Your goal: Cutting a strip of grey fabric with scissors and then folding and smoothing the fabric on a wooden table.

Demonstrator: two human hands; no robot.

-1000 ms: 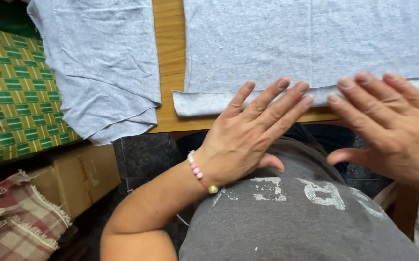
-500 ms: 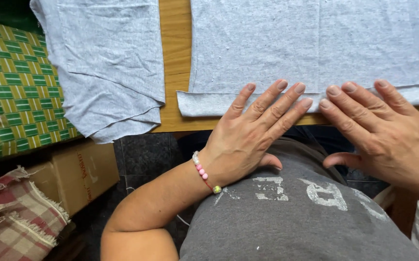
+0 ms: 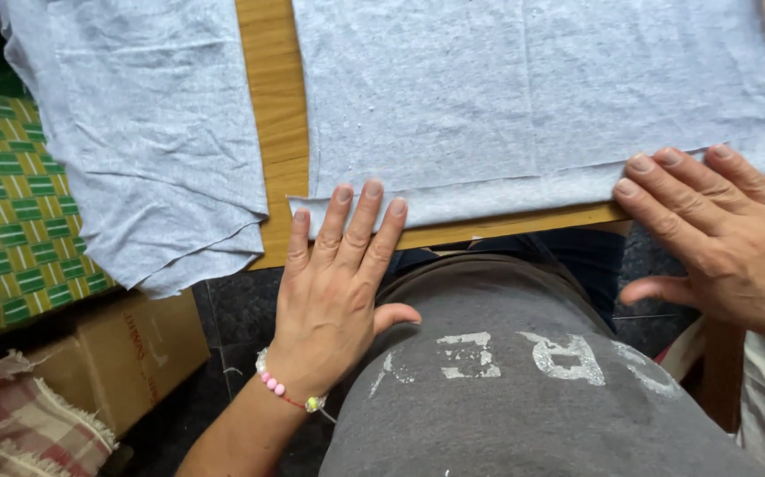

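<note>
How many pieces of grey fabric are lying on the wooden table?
2. One grey piece is spread in front of the person, with the left hand and right hand pressing its folded near edge. The other lies left, hanging over the table edge. Layers underneath may be hidden.

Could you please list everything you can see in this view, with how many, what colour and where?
Grey cloth: one, light grey, flat on the table, near edge folded under both hands.
Second grey cloth: one, light grey, left, hanging over the table edge.
Table: one, light wood, under the cloths.
Checked fabric: one, green and yellow, far left.
Cardboard box: one, brown, on the floor, lower left.
Fringed cloth: one, red and cream, bottom left corner.
Bead bracelet: one, pink, left wrist.
Left hand: flat, fingertips on the fold.
Right hand: flat on the fold.
</note>
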